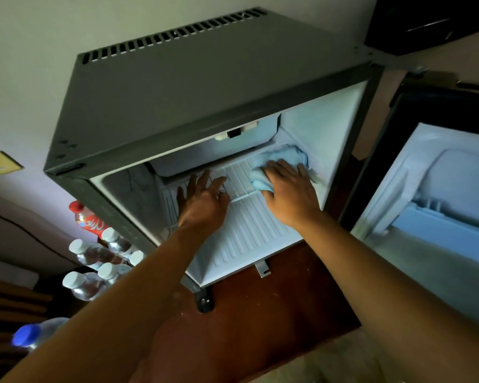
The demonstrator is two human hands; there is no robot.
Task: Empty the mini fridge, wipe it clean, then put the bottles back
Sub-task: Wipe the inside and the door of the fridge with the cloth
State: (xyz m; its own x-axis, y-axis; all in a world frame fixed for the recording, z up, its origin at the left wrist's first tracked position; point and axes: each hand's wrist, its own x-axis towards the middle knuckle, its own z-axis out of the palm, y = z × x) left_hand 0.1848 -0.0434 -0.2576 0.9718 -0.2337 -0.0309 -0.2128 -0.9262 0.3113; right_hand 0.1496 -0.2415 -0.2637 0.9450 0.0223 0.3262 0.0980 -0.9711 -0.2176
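The grey mini fridge (205, 100) stands with its door (440, 205) swung out to the right and no bottles inside. My right hand (288, 189) presses a light blue cloth (277, 161) onto the white ribbed shelf (249, 230) near the back right corner. My left hand (202, 200) rests flat on the shelf's left part, fingers straight. Several clear water bottles with white caps (94, 261) and a red soda bottle (89, 222) stand on the floor left of the fridge.
A clear bottle with a blue cap (31, 335) lies at the lower left. The fridge sits on a red-brown wooden surface (274, 313), with a small black object (203, 301) by its front foot. A dark cabinet (426, 20) hangs at the upper right.
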